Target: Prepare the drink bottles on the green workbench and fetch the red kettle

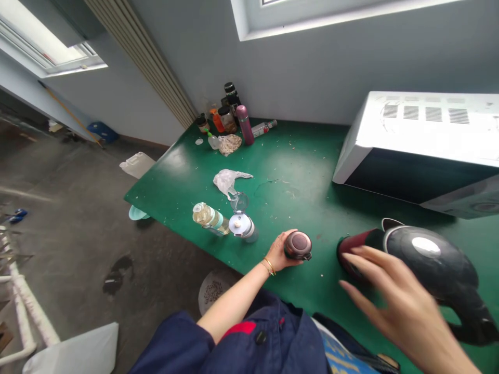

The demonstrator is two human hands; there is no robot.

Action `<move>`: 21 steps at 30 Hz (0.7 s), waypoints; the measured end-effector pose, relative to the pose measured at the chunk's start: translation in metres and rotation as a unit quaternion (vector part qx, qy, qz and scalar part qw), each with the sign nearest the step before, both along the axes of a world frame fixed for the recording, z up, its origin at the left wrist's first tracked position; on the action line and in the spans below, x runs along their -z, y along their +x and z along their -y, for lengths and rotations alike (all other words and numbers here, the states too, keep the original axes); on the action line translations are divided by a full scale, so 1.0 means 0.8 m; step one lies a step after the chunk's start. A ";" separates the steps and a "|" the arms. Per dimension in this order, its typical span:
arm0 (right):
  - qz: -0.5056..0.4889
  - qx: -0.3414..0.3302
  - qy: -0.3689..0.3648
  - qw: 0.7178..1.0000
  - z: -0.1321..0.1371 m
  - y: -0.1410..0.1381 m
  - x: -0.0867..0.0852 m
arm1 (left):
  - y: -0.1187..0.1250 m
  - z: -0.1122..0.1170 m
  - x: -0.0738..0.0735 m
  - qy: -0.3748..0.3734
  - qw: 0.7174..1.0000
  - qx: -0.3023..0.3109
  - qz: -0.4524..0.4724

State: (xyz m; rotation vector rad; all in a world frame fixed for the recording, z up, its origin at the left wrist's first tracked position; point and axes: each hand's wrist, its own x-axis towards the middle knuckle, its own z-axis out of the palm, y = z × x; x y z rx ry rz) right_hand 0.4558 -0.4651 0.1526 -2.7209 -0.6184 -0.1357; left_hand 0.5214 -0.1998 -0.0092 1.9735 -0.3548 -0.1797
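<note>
Green desk [296, 171] surface carried all items. Left hand [278, 252] had its fingers wrapped round a dark maroon flask [298, 245], which stood upright just left of the kettle [424, 265]. Right hand [401, 306] hovered spread and released before the kettle, grasping nothing. Farther left of the kettle lay a clear bottle [210, 218] holding pale yellowish liquid, beside a white-lidded cup [242, 226]. No label or writing was legible. A white microwave [421, 145] stood behind the kettle.
</note>
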 end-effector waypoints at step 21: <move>-0.140 -0.012 -0.361 0.922 -0.138 0.099 0.003 | 0.006 0.019 0.014 0.015 0.999 0.029 -0.003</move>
